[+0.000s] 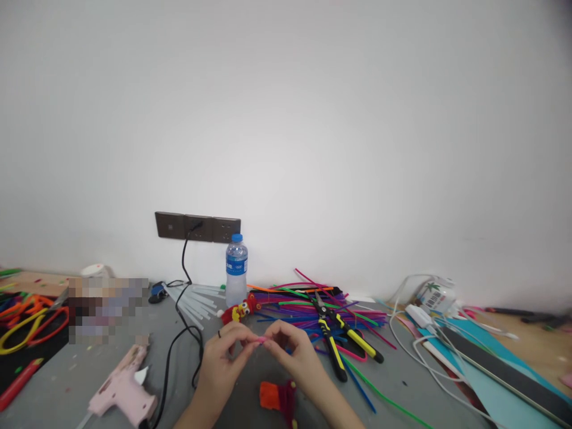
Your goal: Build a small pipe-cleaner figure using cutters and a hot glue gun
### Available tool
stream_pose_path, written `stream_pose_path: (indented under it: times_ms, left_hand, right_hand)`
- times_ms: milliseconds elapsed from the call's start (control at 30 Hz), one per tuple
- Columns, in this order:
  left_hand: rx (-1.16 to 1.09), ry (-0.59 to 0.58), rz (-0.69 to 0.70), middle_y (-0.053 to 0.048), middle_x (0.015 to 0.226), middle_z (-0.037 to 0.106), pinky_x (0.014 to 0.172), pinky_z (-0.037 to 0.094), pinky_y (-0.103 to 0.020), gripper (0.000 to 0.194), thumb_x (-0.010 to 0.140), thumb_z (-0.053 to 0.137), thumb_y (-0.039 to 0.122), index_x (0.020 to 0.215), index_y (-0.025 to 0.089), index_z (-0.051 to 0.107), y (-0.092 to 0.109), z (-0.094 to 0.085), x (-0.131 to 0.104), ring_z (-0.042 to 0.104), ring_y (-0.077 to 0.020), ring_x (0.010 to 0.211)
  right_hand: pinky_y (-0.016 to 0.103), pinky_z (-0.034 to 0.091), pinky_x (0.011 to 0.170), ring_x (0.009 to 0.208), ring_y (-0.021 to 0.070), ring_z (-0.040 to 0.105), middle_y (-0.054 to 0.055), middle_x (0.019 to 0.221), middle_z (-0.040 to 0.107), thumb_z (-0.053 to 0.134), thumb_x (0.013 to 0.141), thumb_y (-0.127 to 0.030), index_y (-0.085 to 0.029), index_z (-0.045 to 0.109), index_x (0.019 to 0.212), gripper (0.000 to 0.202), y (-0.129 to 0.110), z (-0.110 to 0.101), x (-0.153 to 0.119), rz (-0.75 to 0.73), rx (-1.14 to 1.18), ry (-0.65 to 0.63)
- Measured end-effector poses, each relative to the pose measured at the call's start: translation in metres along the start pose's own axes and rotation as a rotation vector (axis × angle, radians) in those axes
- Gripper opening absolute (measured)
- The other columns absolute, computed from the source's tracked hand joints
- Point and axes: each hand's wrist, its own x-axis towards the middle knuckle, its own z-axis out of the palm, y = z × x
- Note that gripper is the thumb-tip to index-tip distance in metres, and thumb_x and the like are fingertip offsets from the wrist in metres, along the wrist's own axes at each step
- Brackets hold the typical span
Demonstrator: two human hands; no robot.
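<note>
Both hands meet over the grey table, fingertips nearly touching. My left hand (226,363), with a dark ring on one finger, pinches one end of a small pink piece (261,340). The other end is pinched by my right hand (295,357). Most of the pink piece is hidden by the fingers. Below and between the hands lies an orange and dark red fuzzy piece (277,398). Just behind the hands rests a red fuzzy figure (239,310) with googly eyes and a yellow part.
Yellow-black pliers (331,342) lie on colourful pipe cleaners (308,307) at the right. Behind stands a water bottle (236,274) near glue sticks (192,302). A pink glue gun (125,387) and black cable (167,369) are left; white cables (395,333) and a phone (500,372) are right.
</note>
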Motion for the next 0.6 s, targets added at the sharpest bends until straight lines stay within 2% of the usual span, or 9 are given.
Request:
stream_pose_path:
  times_ms: [167, 400, 600]
  left_hand:
    - [0.036, 0.027, 0.071, -0.003, 0.068, 0.071, 0.054, 0.046, -0.024, 0.01, 0.078, 0.072, 0.026, 0.07, 0.023, 0.076, 0.003, -0.003, -0.001, 0.063, -0.0177, 0.06]
    - [0.048, 0.049, 0.252, 0.0, 0.069, 0.069, 0.062, 0.051, -0.021, 0.011, 0.084, 0.066, 0.019, 0.076, 0.023, 0.072, -0.001, -0.004, -0.004, 0.066, -0.0147, 0.065]
    - [0.085, 0.014, 0.265, 0.0, 0.07, 0.067, 0.061, 0.049, -0.02, 0.008, 0.084, 0.068, 0.02, 0.077, 0.022, 0.071, -0.002, -0.004, 0.0, 0.063, -0.0136, 0.064]
  right_hand:
    - [0.024, 0.03, 0.055, 0.058, 0.0113, 0.041, -0.004, 0.062, 0.048, 0.063, 0.082, -0.051, -0.018, 0.055, 0.069, 0.036, 0.002, 0.002, -0.001, 0.013, 0.088, -0.086]
    - [0.023, 0.032, 0.055, 0.058, 0.011, 0.041, -0.004, 0.063, 0.046, 0.059, 0.083, -0.058, -0.018, 0.052, 0.067, 0.044, -0.004, 0.003, -0.005, 0.059, 0.182, -0.218]
    - [0.024, 0.037, 0.057, 0.06, 0.0124, 0.045, -0.002, 0.067, 0.049, 0.053, 0.086, -0.06, -0.018, 0.062, 0.078, 0.044, -0.009, 0.0, -0.002, 0.009, 0.201, -0.114]
